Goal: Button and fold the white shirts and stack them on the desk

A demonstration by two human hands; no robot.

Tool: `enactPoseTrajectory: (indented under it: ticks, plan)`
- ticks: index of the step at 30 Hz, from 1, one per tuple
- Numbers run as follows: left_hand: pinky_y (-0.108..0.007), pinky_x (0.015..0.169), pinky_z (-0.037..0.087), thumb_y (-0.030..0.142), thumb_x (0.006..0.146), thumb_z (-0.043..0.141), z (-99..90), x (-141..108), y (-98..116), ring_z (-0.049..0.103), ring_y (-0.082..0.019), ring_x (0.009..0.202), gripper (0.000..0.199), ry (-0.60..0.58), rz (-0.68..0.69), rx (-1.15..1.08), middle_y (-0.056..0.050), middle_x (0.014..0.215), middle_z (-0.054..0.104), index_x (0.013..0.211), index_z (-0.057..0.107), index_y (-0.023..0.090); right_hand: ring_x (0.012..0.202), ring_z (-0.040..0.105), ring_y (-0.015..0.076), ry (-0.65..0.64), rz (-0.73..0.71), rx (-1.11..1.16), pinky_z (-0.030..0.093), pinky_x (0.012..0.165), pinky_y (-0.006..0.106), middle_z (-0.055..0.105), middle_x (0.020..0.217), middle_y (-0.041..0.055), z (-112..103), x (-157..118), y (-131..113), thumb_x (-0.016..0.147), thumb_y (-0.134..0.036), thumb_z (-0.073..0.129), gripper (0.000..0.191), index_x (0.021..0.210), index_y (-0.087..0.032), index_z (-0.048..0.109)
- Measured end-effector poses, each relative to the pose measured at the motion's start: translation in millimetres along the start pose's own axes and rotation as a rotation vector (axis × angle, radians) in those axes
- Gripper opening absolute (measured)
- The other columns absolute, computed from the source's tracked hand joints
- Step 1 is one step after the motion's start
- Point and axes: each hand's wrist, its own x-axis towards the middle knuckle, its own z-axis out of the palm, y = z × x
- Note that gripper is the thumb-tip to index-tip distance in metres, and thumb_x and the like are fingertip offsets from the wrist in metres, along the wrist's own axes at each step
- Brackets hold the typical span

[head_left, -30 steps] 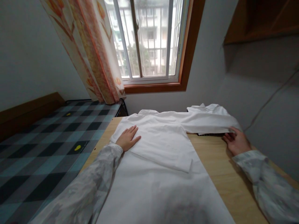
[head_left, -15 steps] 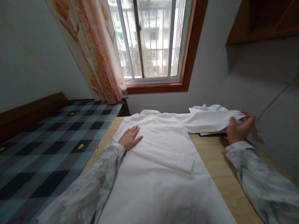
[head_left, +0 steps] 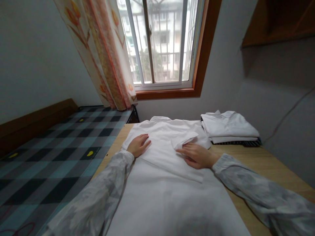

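A white shirt lies spread over the wooden table, running from the centre of the frame down to the bottom edge, its collar at the far end below the window. Laid out at full length like this, it probably keeps its creases within reach of both hands. One sleeve already crosses the body on a slant, its cuff end pointing toward the lower right. The left hand, just left of centre, lies palm down on the cloth, fingers extended and thumb apart, grasping nothing; it seems to serve as a weight that stops the fabric sliding. The right hand, right of centre, reaches in from the side with its fingers together and bent, touching a raised, crumpled fold of white cloth that stands up above the knuckles. Whether that fold is pinched or only pressed cannot be told, since the fingertips are partly hidden. Near the table's far right corner rests a stack of folded white garments on something dark, set aside perhaps so the shirt has room.
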Motion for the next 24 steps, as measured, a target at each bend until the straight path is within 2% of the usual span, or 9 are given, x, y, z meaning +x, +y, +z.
enactPoseTrajectory:
  ticks: [3, 6, 8, 10, 12, 15, 18, 21, 24]
  plan:
    - [-0.046, 0.118, 0.051, 0.065, 0.102, 0.052, -1.5, 0.7, 12.8, 0.069, -0.031, 0.129, 0.055, 0.027, -0.032, -0.093, -0.015, 0.138, 0.074, 0.126, 0.075, 0.021, 0.103, 0.073, 0.0313, 0.094, 0.218, 0.141, 0.059, 0.095, 0.047, 0.077, 0.117, 0.0136, 1.1, -3.6, -3.8, 0.097, -0.03, 0.063, 0.068, 0.162, -0.018, 0.046]
    - [-0.043, 0.106, 0.056, 0.069, 0.098, 0.058, 3.0, 6.5, 36.6, 0.073, -0.029, 0.112, 0.055, -0.015, -0.111, -0.215, -0.011, 0.123, 0.078, 0.123, 0.075, 0.023, 0.106, 0.076, 0.031, 0.282, 0.515, 0.27, 0.061, 0.097, 0.048, 0.078, 0.118, 0.0114, 8.0, -5.4, -1.8, 0.1, -0.039, 0.066, 0.078, 0.168, -0.021, 0.032]
    - [-0.041, 0.1, 0.057, 0.074, 0.096, 0.058, 8.4, 14.5, 54.6, 0.073, -0.028, 0.105, 0.058, -0.076, -0.164, -0.354, -0.011, 0.117, 0.079, 0.118, 0.076, 0.024, 0.116, 0.074, 0.0323, 0.38, 0.586, 0.282, 0.06, 0.103, 0.051, 0.076, 0.126, 0.0137, 13.3, -2.3, -0.3, 0.099, -0.039, 0.069, 0.074, 0.163, -0.021, 0.038]
    - [-0.04, 0.097, 0.057, 0.08, 0.092, 0.058, 13.9, 24.8, 70.2, 0.073, -0.028, 0.107, 0.063, -0.153, -0.211, -0.541, -0.013, 0.121, 0.079, 0.113, 0.076, 0.023, 0.128, 0.069, 0.0348, 0.408, 0.534, 0.207, 0.056, 0.112, 0.055, 0.072, 0.136, 0.0174, 15.9, 4.1, -1.6, 0.097, -0.035, 0.07, 0.062, 0.154, -0.02, 0.05]
    - [-0.041, 0.097, 0.056, 0.086, 0.089, 0.054, 18.0, 34.9, 80.8, 0.074, -0.029, 0.109, 0.073, -0.216, -0.267, -0.689, -0.016, 0.128, 0.077, 0.113, 0.074, 0.021, 0.138, 0.063, 0.0368, 0.379, 0.41, 0.101, 0.05, 0.119, 0.059, 0.068, 0.144, 0.0189, 14.8, 12.8, -6.8, 0.095, -0.028, 0.068, 0.054, 0.148, -0.02, 0.058]
    - [-0.041, 0.094, 0.055, 0.095, 0.084, 0.049, 18.5, 44.2, 87.7, 0.075, -0.03, 0.109, 0.09, -0.278, -0.357, -0.846, -0.019, 0.135, 0.075, 0.12, 0.071, 0.016, 0.144, 0.058, 0.0362, 0.248, 0.198, 0.033, 0.044, 0.125, 0.059, 0.067, 0.148, 0.0185, 8.8, 26.9, -19.1, 0.093, -0.021, 0.067, 0.055, 0.148, -0.02, 0.062]
    - [-0.037, 0.089, 0.055, 0.101, 0.079, 0.048, 9.4, 43.5, 88.0, 0.074, -0.03, 0.111, 0.097, -0.243, -0.478, -0.988, -0.019, 0.136, 0.075, 0.118, 0.072, 0.015, 0.151, 0.053, 0.0338, 0.103, 0.037, 0.054, 0.038, 0.13, 0.058, 0.061, 0.158, 0.0167, 3.3, 37.3, -29.5, 0.094, -0.02, 0.068, 0.05, 0.144, -0.02, 0.067]
    - [-0.033, 0.074, 0.054, 0.103, 0.076, 0.051, -6.4, 35.3, 84.2, 0.073, -0.026, 0.098, 0.096, -0.237, -0.64, -0.995, -0.017, 0.129, 0.078, 0.111, 0.073, 0.016, 0.152, 0.054, 0.0301, -0.017, -0.056, 0.129, 0.042, 0.128, 0.053, 0.056, 0.165, 0.0132, 0.9, 40.1, -35.2, 0.101, -0.025, 0.066, 0.047, 0.148, -0.025, 0.067]
    - [-0.028, 0.059, 0.045, 0.093, 0.064, 0.076, -19.0, 22.7, 78.6, 0.068, -0.02, 0.077, 0.086, -0.368, -0.691, -0.786, -0.01, 0.109, 0.081, 0.105, 0.077, 0.018, 0.145, 0.061, 0.0285, -0.061, -0.047, 0.234, 0.049, 0.122, 0.048, 0.056, 0.167, 0.0112, -0.2, 35.6, -38.1, 0.107, -0.033, 0.064, 0.045, 0.152, -0.03, 0.065]
